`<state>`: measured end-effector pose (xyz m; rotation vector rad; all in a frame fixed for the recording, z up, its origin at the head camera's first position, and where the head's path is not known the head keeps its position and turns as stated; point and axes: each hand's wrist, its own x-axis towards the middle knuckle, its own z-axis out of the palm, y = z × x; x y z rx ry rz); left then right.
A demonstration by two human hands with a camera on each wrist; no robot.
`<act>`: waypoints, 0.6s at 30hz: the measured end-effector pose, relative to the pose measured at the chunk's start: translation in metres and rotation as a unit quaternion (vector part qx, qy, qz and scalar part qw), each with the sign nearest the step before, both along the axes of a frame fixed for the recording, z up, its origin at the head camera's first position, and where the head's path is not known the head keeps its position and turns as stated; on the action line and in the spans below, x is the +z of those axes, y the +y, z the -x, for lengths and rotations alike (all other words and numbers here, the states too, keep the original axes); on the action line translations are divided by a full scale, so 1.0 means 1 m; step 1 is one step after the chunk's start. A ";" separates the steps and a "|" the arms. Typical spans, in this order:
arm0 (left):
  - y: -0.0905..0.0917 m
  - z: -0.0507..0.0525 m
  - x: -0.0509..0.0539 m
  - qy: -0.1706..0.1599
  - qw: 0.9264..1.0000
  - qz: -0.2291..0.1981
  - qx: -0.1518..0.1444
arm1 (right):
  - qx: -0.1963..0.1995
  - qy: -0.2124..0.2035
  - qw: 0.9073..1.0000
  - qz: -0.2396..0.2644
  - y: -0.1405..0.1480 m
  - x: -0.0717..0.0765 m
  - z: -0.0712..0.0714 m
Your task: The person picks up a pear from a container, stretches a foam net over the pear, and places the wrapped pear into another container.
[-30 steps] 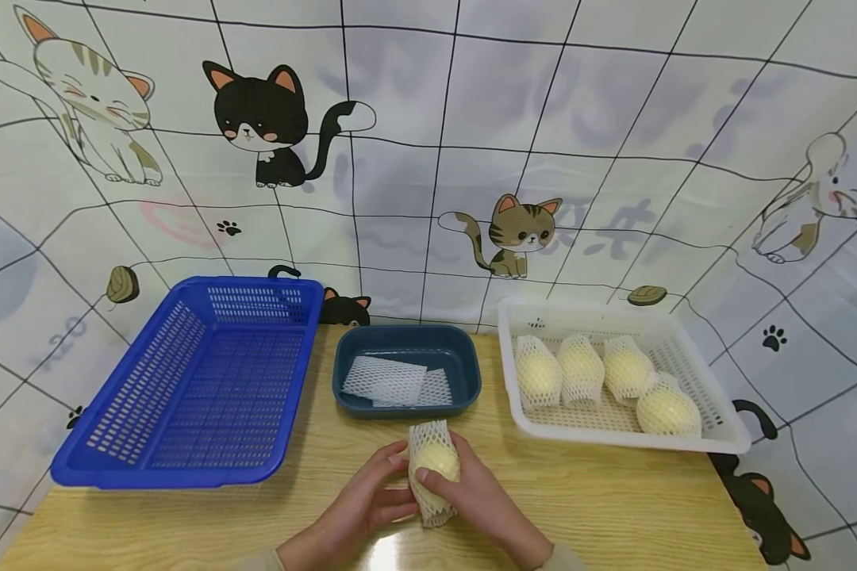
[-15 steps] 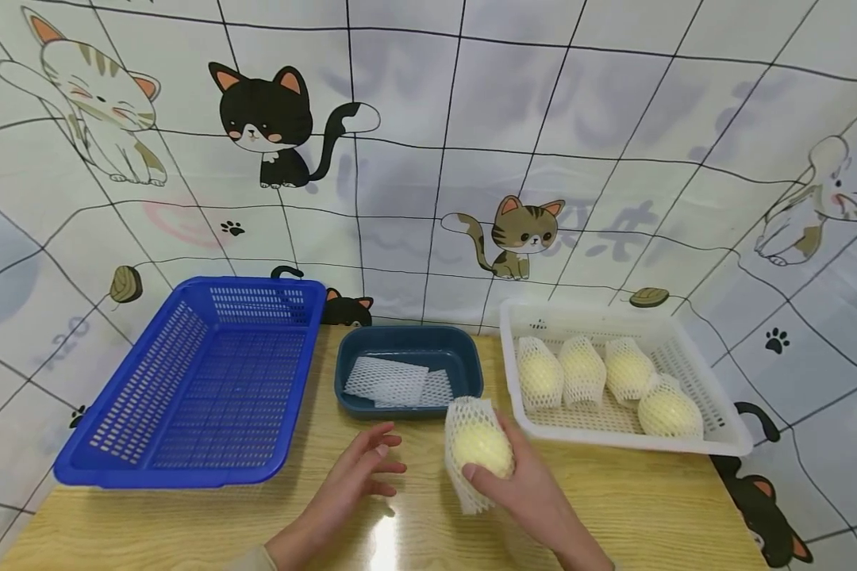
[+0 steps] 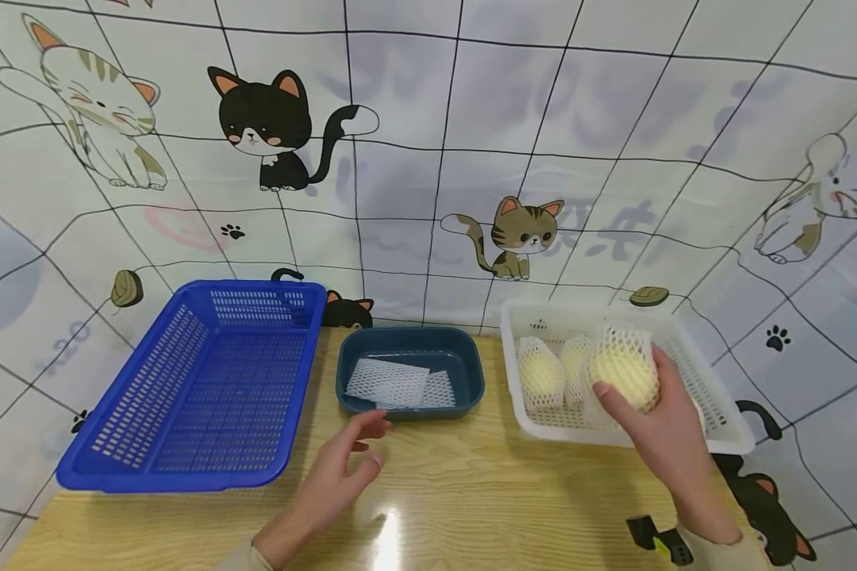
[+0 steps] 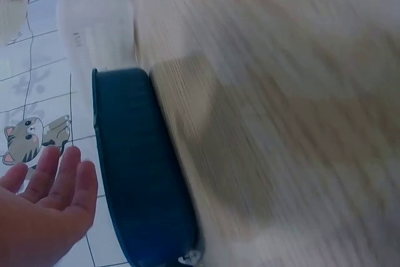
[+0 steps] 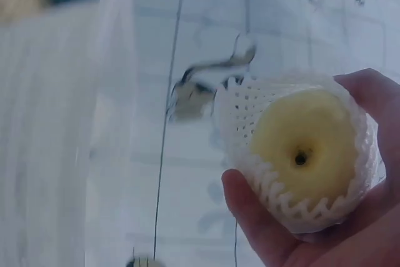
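Note:
My right hand grips a pale yellow pear in a white foam net, held over the white basket. In the right wrist view, thumb and fingers wrap the net, and the pear's dark-centred hollow shows through its open end. Other netted pears lie in that basket; some are partly hidden behind the held one and the hand. My left hand hovers above the table with loosely bent fingers, holding nothing, close to the front of the dark teal box. Flat foam nets lie inside the box.
On the left stands a blue perforated basket with nothing in it. All containers rest on a wooden table, against a cat-patterned cloth behind them.
My right hand has carried the netted pear away from the left hand, rightward and up over the white basket. The left hand has let go and drifted slightly left.

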<state>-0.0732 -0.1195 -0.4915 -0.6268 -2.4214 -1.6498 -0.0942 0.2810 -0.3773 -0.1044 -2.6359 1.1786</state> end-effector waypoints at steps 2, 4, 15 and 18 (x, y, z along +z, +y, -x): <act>-0.002 0.000 -0.001 0.028 0.999 0.022 0.016 | -0.010 -0.001 1.000 -0.021 0.015 -0.004 0.010; -0.003 -0.001 0.000 0.038 0.998 0.031 0.030 | -0.018 -0.010 0.999 -0.033 0.028 -0.009 0.020; -0.008 -0.002 0.001 0.020 0.999 0.015 0.039 | 0.002 -0.056 0.988 -0.144 0.060 -0.048 0.049; -0.008 -0.002 0.001 0.018 0.999 0.014 0.038 | 0.011 -0.102 0.977 -0.187 0.064 -0.055 0.052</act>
